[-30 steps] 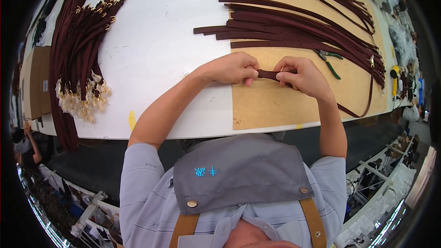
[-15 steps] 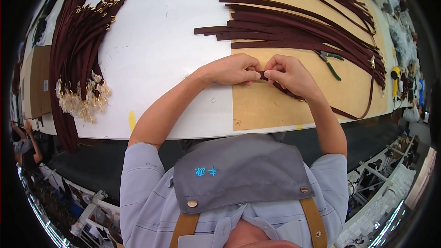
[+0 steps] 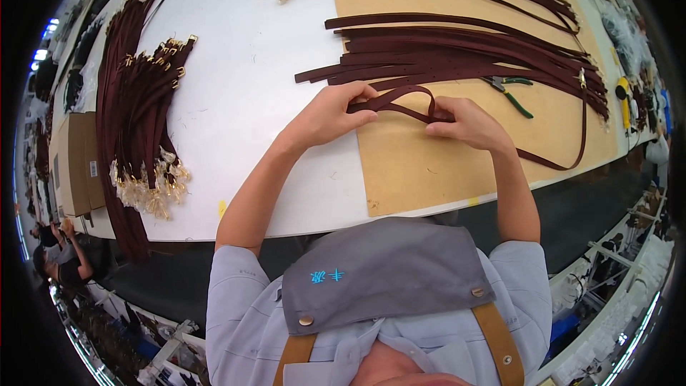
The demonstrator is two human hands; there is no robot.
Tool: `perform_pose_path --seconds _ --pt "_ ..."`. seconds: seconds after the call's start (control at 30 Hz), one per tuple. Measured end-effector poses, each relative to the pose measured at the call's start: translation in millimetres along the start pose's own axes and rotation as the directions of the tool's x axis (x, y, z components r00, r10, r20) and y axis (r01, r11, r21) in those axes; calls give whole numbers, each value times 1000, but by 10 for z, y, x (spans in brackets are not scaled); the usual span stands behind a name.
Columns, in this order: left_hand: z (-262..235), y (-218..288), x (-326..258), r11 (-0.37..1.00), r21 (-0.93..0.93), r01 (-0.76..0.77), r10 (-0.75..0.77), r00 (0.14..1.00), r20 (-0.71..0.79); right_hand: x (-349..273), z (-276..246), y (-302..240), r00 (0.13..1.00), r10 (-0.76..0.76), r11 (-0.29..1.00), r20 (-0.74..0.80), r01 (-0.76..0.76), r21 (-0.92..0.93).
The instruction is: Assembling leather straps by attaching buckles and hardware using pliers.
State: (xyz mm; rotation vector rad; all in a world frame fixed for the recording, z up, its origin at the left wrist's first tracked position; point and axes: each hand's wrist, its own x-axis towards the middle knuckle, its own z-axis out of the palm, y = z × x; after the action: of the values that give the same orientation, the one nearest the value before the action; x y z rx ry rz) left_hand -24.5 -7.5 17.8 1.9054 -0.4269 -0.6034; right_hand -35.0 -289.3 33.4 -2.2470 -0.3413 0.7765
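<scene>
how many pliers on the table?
1: green-handled pliers on the tan sheet, beyond the right hand, beside the maroon straps. Others could be hidden under the straps.

A workshop, by the look of it, one handling straps in quantity. A long white worktable [image 3: 236,114] bears a dark brown bundle with gold-coloured buckles [image 3: 146,93] at left and a loose row of straps [image 3: 443,53] at far right. Green-handled pliers [image 3: 514,103] lie near the looped strap [image 3: 406,90] being handled. The worker wears a grey apron [image 3: 400,289]; another person [image 3: 71,268] shows at near left.
</scene>
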Motion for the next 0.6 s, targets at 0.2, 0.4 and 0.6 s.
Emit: perform_pose_path --seconds 0.2,0.4,0.6 --pt "48 -200 -119 795 565 -222 372 913 -166 -41 125 177 998 65 904 -12 -54 423" --pt "82 -143 -118 719 681 -140 356 915 -188 7 111 241 997 66 857 -45 -34 514" --pt "100 -43 -169 733 678 -49 315 909 -274 16 126 282 997 36 824 -64 7 566"
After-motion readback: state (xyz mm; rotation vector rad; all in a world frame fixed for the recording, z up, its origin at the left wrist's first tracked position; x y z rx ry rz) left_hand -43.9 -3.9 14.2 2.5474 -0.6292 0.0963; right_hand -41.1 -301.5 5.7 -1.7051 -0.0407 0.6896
